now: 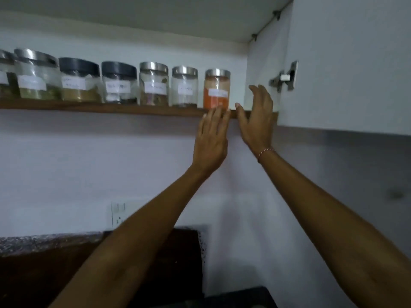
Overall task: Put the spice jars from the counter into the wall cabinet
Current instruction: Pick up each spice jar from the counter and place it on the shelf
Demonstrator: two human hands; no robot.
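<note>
Two open, empty hands: our left hand (211, 138) sits just under the orange spice jar (216, 90), which stands upright at 12 o'clock on the cabinet shelf (100, 107); our right hand (255, 116) waits at 3 o'clock

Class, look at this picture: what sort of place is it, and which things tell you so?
Most likely a home kitchen: labelled spice jars line a wall cabinet shelf, the cabinet door stands open, and a speckled stone counter runs below.
</note>
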